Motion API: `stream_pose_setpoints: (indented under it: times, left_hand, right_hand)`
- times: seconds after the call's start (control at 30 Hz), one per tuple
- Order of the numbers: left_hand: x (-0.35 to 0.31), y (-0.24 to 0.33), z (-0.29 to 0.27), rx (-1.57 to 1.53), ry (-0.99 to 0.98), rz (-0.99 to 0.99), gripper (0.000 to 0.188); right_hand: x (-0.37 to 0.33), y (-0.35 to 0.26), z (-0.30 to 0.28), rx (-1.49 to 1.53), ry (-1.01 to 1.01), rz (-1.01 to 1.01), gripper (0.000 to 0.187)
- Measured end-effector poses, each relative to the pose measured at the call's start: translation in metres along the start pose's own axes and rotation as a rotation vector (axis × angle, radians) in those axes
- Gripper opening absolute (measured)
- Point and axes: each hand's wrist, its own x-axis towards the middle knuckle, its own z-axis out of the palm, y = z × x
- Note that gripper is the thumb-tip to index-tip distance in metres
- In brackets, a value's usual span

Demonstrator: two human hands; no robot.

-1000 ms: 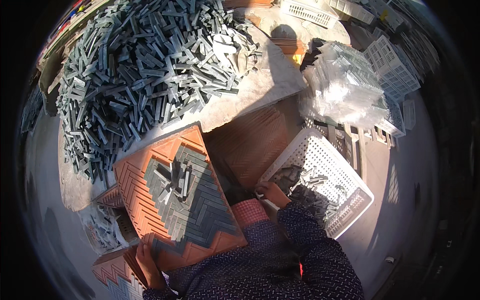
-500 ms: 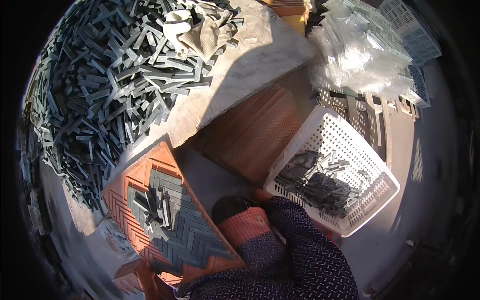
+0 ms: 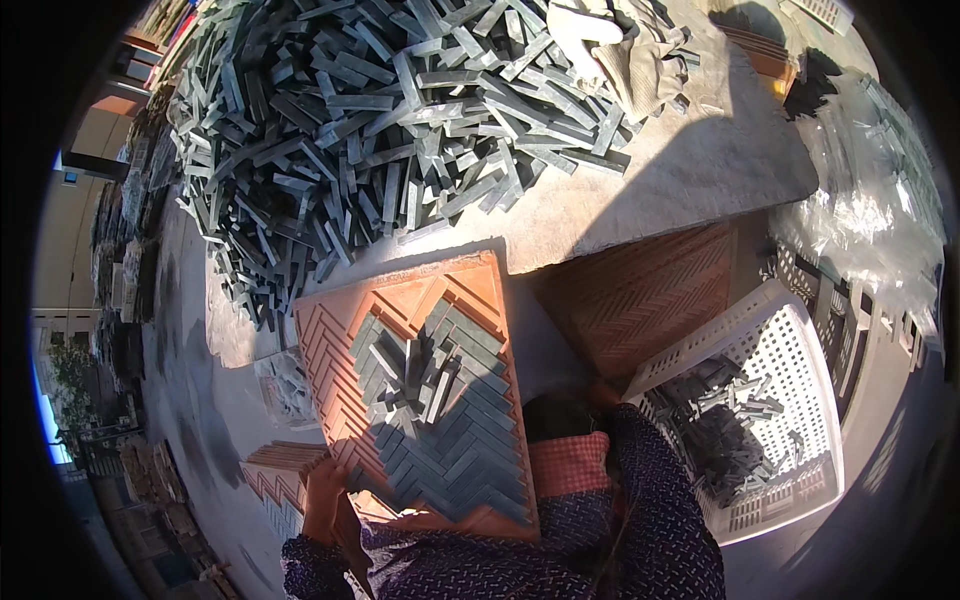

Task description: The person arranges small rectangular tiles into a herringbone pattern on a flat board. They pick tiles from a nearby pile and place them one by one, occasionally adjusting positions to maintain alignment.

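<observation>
A terracotta-coloured tray (image 3: 345,395) with herringbone grooves lies tilted in front of me, partly filled with dark grey stone strips (image 3: 460,455). A small heap of loose strips (image 3: 425,375) sits on top of the laid ones. My left hand (image 3: 325,492) is closed at the tray's lower left edge. My right hand (image 3: 604,394) is in shadow beside the left rim of a white perforated basket (image 3: 800,370); its fingers are hardly visible. Inside the basket lie many dark strips (image 3: 725,430).
A big pile of grey strips (image 3: 340,130) covers the slab (image 3: 690,170) ahead, with pale work gloves (image 3: 630,60) at its right. More grooved terracotta trays (image 3: 650,290) lean below the slab. Clear plastic packaging (image 3: 865,190) is at the far right, and stacked trays (image 3: 285,460) stand at lower left.
The view has turned leftward, so the tray, pile and basket appear farther right. My left hand stays at the tray's edge, and my right hand stays by the basket.
</observation>
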Motion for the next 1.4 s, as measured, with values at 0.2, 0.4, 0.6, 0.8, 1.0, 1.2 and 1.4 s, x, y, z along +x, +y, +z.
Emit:
stream_pose_setpoints:
  times: [0.2, 0.4, 0.6, 0.8, 1.0, 1.2, 1.4]
  left_hand:
    - [-0.004, -0.002, -0.001, -0.232, 0.017, -0.199, 0.016]
    - [-0.018, -0.012, 0.005, -0.204, 0.046, -0.178, 0.017]
    - [-0.011, -0.048, 0.022, -0.484, 0.121, -0.055, 0.019]
    - [-0.006, -0.017, 0.024, -0.634, 0.023, -0.071, 0.016]
    - [-0.007, -0.051, 0.035, -0.432, 0.035, 0.165, 0.026]
    - [-0.002, -0.026, 0.017, -0.372, 0.003, 0.021, 0.025]
    - [-0.006, -0.026, 0.006, -0.240, -0.023, 0.004, 0.027]
  right_hand:
    - [-0.005, -0.007, -0.026, -0.021, 0.121, -0.023, 0.027]
    - [-0.057, -0.065, -0.115, 0.038, 0.574, -0.029, 0.024]
    - [-0.162, -0.200, -0.227, 0.371, 1.144, -0.078, 0.023]
    - [-0.184, -0.285, -0.266, 0.062, 0.931, -0.713, 0.030]
    - [-0.210, -0.269, -0.259, 0.179, 0.726, -0.625, 0.036]
    - [-0.220, -0.094, -0.143, 0.642, 1.123, 0.433, 0.023]
    - [-0.255, 0.007, 0.011, 0.392, 0.653, 0.925, 0.025]
